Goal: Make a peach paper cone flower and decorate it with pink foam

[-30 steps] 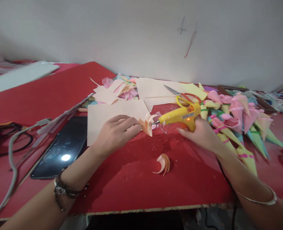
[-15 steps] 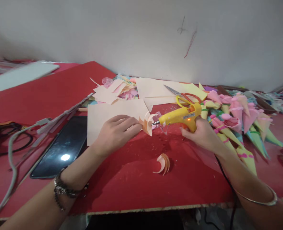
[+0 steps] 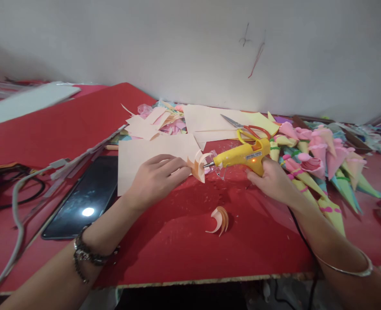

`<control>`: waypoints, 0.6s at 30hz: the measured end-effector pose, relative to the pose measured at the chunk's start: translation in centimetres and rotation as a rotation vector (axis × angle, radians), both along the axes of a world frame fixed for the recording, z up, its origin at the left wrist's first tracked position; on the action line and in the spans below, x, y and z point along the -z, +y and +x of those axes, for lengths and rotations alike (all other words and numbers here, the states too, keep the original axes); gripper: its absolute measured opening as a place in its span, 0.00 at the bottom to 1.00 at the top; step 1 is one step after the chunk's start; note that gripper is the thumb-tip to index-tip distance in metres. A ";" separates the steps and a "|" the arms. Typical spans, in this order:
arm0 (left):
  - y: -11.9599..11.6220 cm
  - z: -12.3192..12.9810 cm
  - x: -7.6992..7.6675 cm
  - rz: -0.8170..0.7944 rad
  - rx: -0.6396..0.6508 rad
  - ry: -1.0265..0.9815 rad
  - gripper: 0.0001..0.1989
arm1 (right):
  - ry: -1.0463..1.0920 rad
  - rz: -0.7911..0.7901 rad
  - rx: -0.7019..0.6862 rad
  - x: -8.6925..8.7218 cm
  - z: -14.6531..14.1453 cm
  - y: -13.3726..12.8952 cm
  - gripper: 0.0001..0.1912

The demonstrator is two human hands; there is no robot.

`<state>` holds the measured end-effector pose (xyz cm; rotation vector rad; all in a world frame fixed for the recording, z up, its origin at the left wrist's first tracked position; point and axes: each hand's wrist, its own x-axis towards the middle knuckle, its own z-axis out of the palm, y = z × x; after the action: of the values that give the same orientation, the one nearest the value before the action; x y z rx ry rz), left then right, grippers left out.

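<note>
- Yellow glue gun [image 3: 244, 156] in the right hand [image 3: 272, 180], fingers wrapped round its grip; an orange light glows on its side.
- Left hand [image 3: 160, 178] pinches a peach curl [image 3: 196, 168] at the fingertips, in front of the gun's nozzle; whether the two touch, I cannot tell.
- Second curl [image 3: 222, 220] lies on the red table [image 3: 177, 258], nearer the person.
- Pale sheet [image 3: 134, 159] beyond the left hand; phone [image 3: 77, 193] beside it.
- Scissors [image 3: 256, 131] behind the gun, paper cones [image 3: 319, 150] to its right.
</note>
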<state>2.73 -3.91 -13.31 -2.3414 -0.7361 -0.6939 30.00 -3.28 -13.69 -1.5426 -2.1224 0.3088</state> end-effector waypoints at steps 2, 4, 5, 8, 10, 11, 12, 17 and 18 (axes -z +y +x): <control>0.0 0.0 0.0 0.000 -0.001 -0.002 0.08 | -0.007 0.004 0.000 -0.1 0.0 0.0 0.03; 0.0 0.0 0.0 -0.001 -0.001 -0.003 0.07 | -0.011 0.008 0.000 -0.1 -0.1 0.0 0.03; 0.0 0.0 0.1 -0.001 0.002 -0.002 0.07 | -0.011 0.011 0.000 -0.1 -0.1 0.0 0.03; 0.0 -0.1 0.1 0.002 0.005 0.000 0.07 | -0.007 0.015 -0.001 0.0 0.0 0.0 0.03; 0.0 -0.1 0.1 0.008 0.004 -0.001 0.07 | -0.006 0.020 -0.003 0.1 0.0 0.0 0.03; 0.0 -0.1 0.1 0.012 0.004 -0.002 0.08 | -0.006 0.023 -0.005 0.1 0.0 0.0 0.03; 0.0 -0.1 0.1 0.013 0.004 -0.001 0.08 | -0.009 0.025 -0.004 0.1 0.0 0.0 0.03; 0.1 0.0 0.0 0.014 -0.002 0.004 0.08 | -0.027 0.020 0.014 0.1 0.0 0.1 0.03; 0.1 0.0 0.0 0.014 -0.003 0.003 0.08 | -0.028 0.018 0.017 0.1 0.0 0.1 0.03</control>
<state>2.73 -3.83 -13.28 -2.3282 -0.7305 -0.6915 30.03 -3.17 -13.83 -1.5622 -2.1265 0.2635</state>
